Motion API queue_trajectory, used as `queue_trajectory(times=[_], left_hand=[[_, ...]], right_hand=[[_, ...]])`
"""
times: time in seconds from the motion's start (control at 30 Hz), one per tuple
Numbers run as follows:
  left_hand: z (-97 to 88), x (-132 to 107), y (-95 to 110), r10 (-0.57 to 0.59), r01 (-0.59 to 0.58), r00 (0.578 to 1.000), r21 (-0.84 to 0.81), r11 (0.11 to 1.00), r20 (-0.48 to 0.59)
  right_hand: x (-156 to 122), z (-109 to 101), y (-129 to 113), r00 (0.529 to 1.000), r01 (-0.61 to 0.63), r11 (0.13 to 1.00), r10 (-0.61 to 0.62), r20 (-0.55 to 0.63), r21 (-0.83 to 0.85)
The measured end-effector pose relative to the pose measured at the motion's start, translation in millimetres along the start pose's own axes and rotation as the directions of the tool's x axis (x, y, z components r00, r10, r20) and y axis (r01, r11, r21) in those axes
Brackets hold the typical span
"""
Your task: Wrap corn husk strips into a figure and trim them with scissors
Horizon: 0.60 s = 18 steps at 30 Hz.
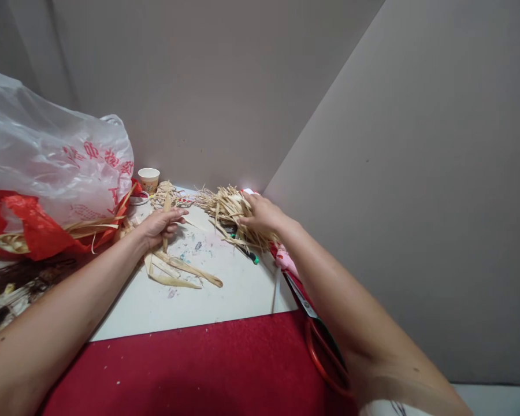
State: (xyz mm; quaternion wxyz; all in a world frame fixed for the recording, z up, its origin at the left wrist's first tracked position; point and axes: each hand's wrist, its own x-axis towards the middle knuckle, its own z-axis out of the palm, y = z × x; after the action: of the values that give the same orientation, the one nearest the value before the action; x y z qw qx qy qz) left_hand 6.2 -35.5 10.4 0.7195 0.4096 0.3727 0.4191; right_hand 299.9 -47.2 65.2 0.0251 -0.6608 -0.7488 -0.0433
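My left hand (160, 224) is closed around a bundle of pale dried husk strips (177, 270); their long ends trail down onto the white board (208, 300). My right hand (260, 214) rests on a loose pile of thin straw-coloured strips (227, 208) at the far right of the board, fingers curled into the pile and pinching some of them. Both forearms reach in from the near edge.
A clear plastic bag with red print (47, 156) and a red bag (30, 228) holding more husks lie at left. A paper cup (149, 179) stands at the back. Red-handled scissors (318, 332) lie under my right arm. Red cloth (190, 370) covers the near edge; grey walls close in.
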Motion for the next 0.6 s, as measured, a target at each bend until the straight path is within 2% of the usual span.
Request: queue_trajectory(times=[0.1, 0.23, 0.33, 0.47, 0.6], left_hand=[[1.0, -2, 1, -0.005, 0.005, 1.0, 0.0, 1.0, 0.002], [-0.3, -1, 0, -0.011, 0.011, 1.0, -0.029, 1.0, 0.004], [-2.3, 0, 1, -0.024, 0.025, 1.0, -0.083, 0.996, 0.017], [-4.8, 1, 3, -0.049, 0.062, 0.994, -0.148, 0.987, 0.094], [-5.6, 0, 4, -0.037, 0.063, 0.989, -0.182, 0.981, 0.142]], right_hand=[[-19, -8, -21, 0.998, -0.001, 0.999, -0.002, -0.063, -0.039], [-37, 11, -57, 0.996, 0.059, 0.997, -0.056, 0.065, -0.052], [-42, 29, -73, 0.99, 0.062, 0.991, -0.046, 0.132, -0.12], [-37, 33, -71, 0.99, 0.022, 0.997, -0.012, 0.142, -0.07], [-27, 10, -44, 0.996, -0.052, 0.999, 0.052, 0.076, 0.007]])
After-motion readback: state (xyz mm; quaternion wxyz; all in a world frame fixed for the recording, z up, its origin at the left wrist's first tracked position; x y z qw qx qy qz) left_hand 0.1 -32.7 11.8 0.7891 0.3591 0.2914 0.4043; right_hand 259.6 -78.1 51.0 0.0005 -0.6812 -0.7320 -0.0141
